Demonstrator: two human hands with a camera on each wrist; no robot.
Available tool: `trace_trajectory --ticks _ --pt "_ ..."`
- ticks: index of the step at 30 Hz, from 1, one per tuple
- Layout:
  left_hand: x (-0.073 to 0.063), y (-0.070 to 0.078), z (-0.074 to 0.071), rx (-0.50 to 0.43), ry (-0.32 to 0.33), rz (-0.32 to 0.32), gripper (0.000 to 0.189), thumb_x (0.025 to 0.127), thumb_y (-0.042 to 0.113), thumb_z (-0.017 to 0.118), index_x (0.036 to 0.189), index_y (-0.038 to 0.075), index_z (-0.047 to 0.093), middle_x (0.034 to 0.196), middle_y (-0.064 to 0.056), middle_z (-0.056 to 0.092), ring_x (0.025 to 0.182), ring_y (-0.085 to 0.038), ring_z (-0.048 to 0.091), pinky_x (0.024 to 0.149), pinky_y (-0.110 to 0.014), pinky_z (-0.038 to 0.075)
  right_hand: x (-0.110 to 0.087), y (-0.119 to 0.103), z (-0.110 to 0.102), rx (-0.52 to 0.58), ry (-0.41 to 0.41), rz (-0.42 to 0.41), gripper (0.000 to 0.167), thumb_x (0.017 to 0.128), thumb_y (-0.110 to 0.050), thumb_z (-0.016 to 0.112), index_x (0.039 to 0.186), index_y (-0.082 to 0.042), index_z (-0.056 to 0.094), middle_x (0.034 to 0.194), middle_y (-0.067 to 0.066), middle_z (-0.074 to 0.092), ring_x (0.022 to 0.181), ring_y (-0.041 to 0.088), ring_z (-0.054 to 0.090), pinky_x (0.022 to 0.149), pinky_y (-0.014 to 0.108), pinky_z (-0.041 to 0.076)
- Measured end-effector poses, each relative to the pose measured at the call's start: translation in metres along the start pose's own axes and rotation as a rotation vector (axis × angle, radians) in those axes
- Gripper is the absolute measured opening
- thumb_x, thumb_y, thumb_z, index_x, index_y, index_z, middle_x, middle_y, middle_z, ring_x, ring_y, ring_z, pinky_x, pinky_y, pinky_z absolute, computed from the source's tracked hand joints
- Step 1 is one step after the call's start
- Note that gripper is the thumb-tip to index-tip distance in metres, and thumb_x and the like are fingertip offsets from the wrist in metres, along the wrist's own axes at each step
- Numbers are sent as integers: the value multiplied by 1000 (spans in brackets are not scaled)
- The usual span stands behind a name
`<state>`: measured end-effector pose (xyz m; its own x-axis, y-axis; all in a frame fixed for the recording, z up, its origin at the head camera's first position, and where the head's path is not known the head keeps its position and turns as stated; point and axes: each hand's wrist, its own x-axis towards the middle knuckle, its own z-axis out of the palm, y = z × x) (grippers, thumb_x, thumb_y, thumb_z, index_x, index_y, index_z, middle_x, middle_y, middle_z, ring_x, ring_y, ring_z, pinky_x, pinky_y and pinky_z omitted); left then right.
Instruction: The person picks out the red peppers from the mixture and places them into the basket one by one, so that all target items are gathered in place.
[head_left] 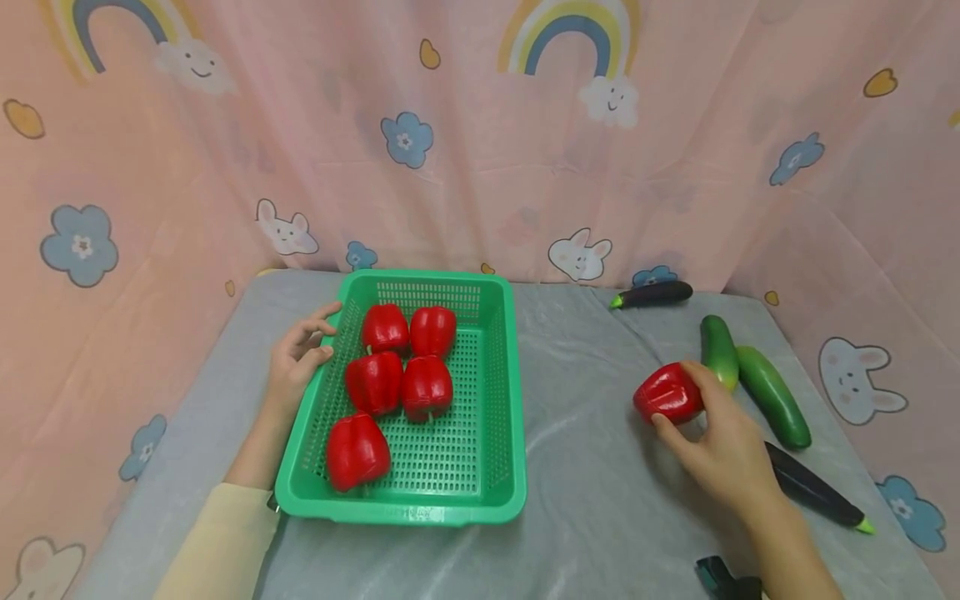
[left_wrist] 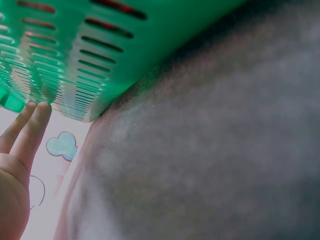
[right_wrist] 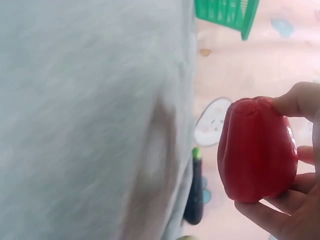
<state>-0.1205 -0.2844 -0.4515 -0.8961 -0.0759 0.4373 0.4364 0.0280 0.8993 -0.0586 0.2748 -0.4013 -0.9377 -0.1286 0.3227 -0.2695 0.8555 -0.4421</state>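
My right hand [head_left: 723,450] grips a red bell pepper [head_left: 667,393] between thumb and fingers, to the right of the basket; the right wrist view shows the same pepper [right_wrist: 257,150] held at its two ends. My left hand [head_left: 300,354] rests against the left side of a green plastic basket [head_left: 487,512]. In the left wrist view two straight fingers [left_wrist: 32,130] touch the basket's slotted outer wall [left_wrist: 95,60]. Several red bell peppers [head_left: 427,387] lie inside the basket, mostly on its left half.
On the grey cloth, right of the held pepper, lie two cucumbers [head_left: 774,396] and a dark eggplant [head_left: 813,487]. Another eggplant [head_left: 656,294] lies near the back edge. A pink patterned curtain [head_left: 480,183] stands behind and at both sides.
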Motion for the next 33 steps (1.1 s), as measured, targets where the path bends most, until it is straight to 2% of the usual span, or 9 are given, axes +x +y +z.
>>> trace_trajectory --ticks 7,12,18,23,27,33 --pt "0 0 -1 5 -1 -4 17 95 -10 56 110 -19 58 152 -26 61 146 -24 54 121 -67 28 8 -21 1 -20 -2 -106 88 78 -15 93 155 -5 53 154 28 56 124 50 62 83 73 57" --pt "0 1 -1 -3 1 -11 16 96 -11 56 110 -19 58 152 -25 61 146 -24 54 121 -69 27 11 -35 1 -23 23 -199 82 77 -14 93 150 -6 59 152 28 58 123 49 66 80 68 60" --pt "0 1 0 0 0 -1 15 96 -11 56 108 -19 58 151 -22 63 145 -24 54 121 -68 28 16 -49 1 -5 68 -302 74 76 -16 92 144 -5 65 153 24 61 129 49 65 81 64 61" --pt "0 2 0 -5 -2 4 15 97 -11 56 109 -20 57 152 -23 62 145 -24 54 121 -69 27 23 -63 2 3 111 -387 69 77 -20 90 140 -2 67 151 24 63 127 47 68 83 63 61" --pt "0 1 -1 -2 3 0 16 96 -12 56 109 -20 57 152 -24 62 146 -24 54 121 -67 28 28 -77 2 21 94 -417 68 78 -20 89 140 -4 67 154 23 61 129 46 66 85 65 60" --pt "-1 2 1 -8 5 -9 16 95 -12 56 110 -20 57 152 -24 62 146 -25 54 120 -57 33 36 -93 5 41 79 -493 68 76 -21 90 138 -4 68 153 23 61 129 46 66 84 64 61"
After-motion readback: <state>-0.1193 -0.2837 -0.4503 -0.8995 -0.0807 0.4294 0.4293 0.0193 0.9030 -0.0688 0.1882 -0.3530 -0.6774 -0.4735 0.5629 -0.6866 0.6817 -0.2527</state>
